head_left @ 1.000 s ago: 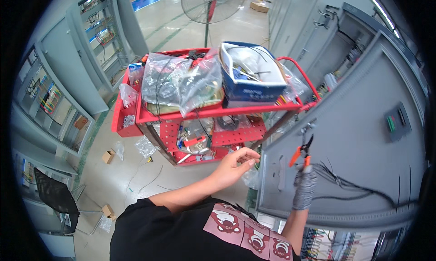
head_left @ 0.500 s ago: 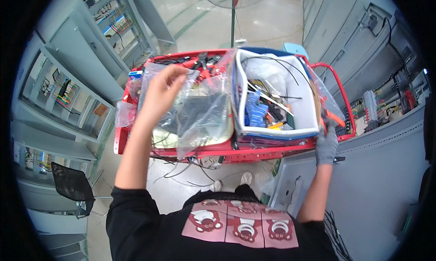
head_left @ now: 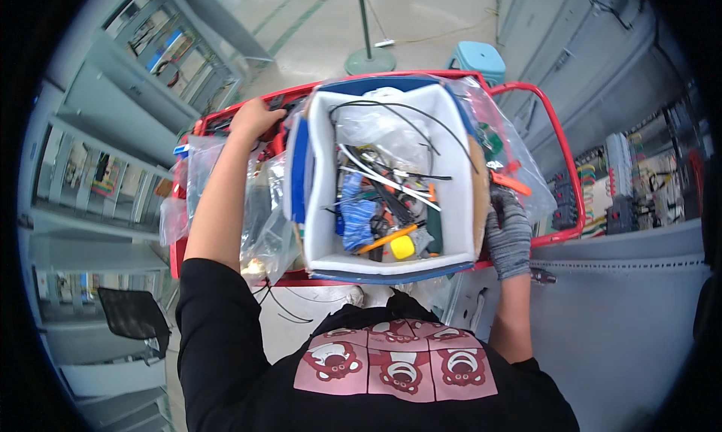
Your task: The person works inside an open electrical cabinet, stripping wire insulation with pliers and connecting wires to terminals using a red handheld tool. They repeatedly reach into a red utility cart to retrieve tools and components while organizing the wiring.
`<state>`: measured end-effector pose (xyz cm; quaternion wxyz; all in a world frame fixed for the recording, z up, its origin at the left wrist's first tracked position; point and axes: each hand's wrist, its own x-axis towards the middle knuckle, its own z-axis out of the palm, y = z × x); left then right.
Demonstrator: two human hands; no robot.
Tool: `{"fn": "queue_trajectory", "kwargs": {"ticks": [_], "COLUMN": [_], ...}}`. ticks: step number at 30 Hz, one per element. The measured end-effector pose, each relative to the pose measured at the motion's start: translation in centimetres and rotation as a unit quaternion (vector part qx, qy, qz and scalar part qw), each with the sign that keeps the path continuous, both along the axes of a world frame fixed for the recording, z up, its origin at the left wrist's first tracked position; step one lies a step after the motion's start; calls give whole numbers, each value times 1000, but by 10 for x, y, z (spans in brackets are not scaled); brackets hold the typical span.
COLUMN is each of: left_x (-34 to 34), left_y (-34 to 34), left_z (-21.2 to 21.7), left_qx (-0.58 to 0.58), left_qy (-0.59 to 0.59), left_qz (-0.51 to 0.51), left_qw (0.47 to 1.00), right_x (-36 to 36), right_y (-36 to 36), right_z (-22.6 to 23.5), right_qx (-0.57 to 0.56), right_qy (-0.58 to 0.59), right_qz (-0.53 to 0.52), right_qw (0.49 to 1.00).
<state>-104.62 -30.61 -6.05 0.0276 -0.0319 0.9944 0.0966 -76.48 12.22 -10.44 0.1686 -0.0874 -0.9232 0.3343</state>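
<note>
My bare left hand (head_left: 258, 119) reaches over the far left part of the red cart (head_left: 555, 124), beside the dark and red tools there. Its fingertips are mostly hidden, so any grip does not show. A grey knitted glove covers my right hand (head_left: 511, 238), closed around an orange-handled tool (head_left: 511, 183) whose working end I cannot make out. That hand lies against the right side of a blue box (head_left: 297, 161) with white foam lining (head_left: 320, 206). Inside are a blue striped cloth (head_left: 359, 215), white strips, a yellow piece (head_left: 403, 247) and mixed tools.
Clear plastic bags (head_left: 263, 225) lie left of the box. A blue stool (head_left: 479, 59) and a fan base (head_left: 369, 61) stand beyond the cart. Grey cabinets line both sides; a black chair (head_left: 134, 315) is at lower left. Black cables hang below the cart.
The blue box has shifted left and toward me, over part of the bags. My right hand has moved left with the orange-handled tool. My left hand has gone farther out and slightly left.
</note>
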Motion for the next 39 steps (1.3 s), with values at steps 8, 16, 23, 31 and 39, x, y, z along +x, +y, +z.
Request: {"fn": "queue_trajectory", "kwargs": {"ticks": [8,16,23,31,39], "left_x": [-30,-19,6,126,243], "left_y": [-15,-15,-7,-7,18], "left_z": [-17,1,96,217,197], "left_qx": [2,260,478,471,425], "left_qy": [-26,101,426,559,548], "left_qz": [-13,-22,-49,-201,-388], "left_qw": [1000,960,767,652,606], "right_x": [-5,-4,-5,8,40], "right_y": [9,21,21,25,-9], "right_z": [-5,-6,9,16,58], "right_qx": [-49,-121,-127,-147,-166], "right_qy": [44,75,133,190,286], "right_qz": [-5,-17,-30,-52,-28], "right_qw": [998,990,983,969,943]}}
